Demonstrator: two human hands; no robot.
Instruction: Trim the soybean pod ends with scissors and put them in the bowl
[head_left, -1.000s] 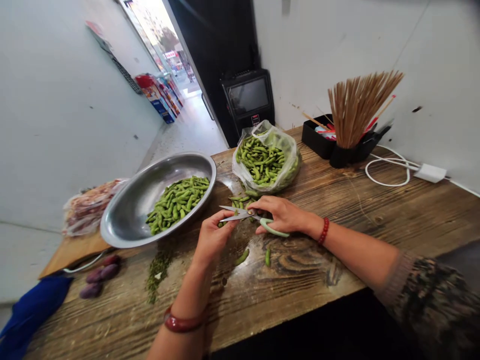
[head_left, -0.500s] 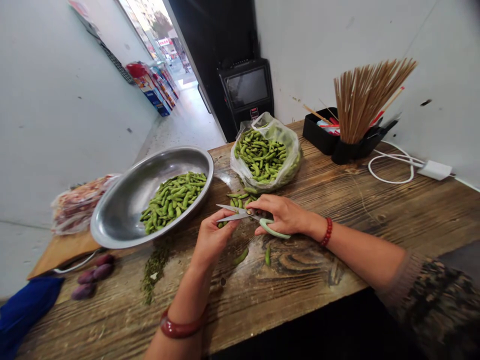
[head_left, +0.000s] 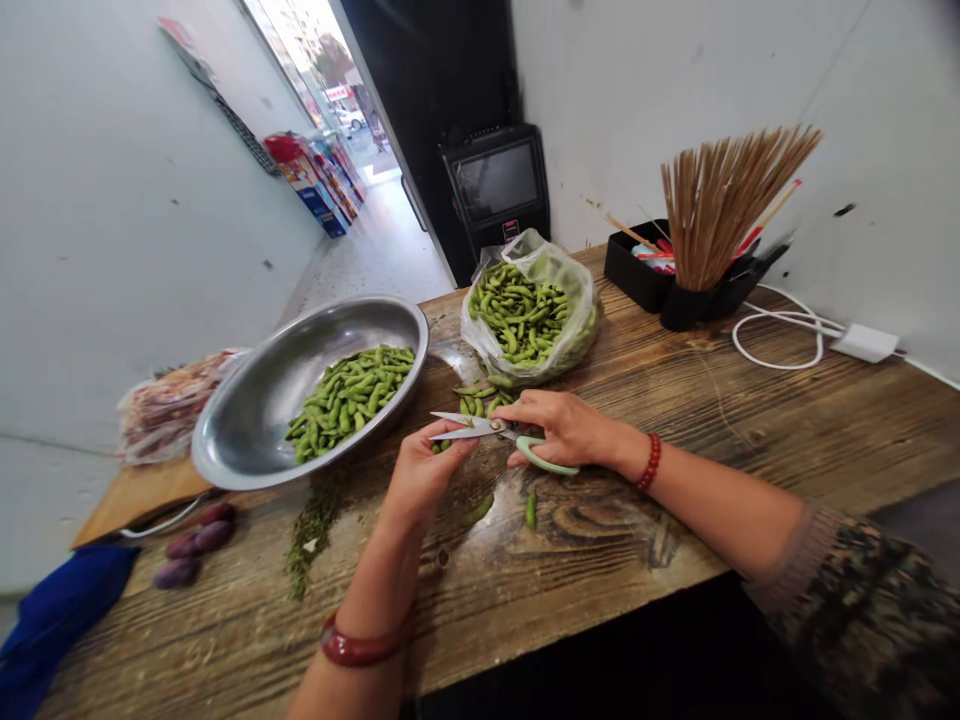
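My right hand [head_left: 562,428] grips a pair of scissors [head_left: 544,458] with pale green handles, their blades parted and pointing left. My left hand [head_left: 421,472] pinches a green edamame pod [head_left: 441,446], mostly hidden by the fingers, right at the blades. Just behind the scissors lies a small heap of edamame pods [head_left: 472,402]. Two loose pods, one [head_left: 478,510] left and one [head_left: 531,510] right, rest on the wooden table nearer me. Many pods [head_left: 352,395] sit in the wide steel basin [head_left: 247,420] at left, and more fill a clear plastic bag [head_left: 581,300] beyond my hands.
Green trimmings [head_left: 307,535] lie below the basin. Purple-red onion-like bulbs [head_left: 199,540], a blue cloth [head_left: 67,610] and bagged meat-like food [head_left: 176,410] on a board are farther left. Bamboo skewers [head_left: 720,220] stand in a black holder at back right, near a white cable [head_left: 780,318].
The view has shifted slightly, so the basin and bulbs sit a little farther right. Both hands keep nearly the same pose, with the scissors blades still apart.
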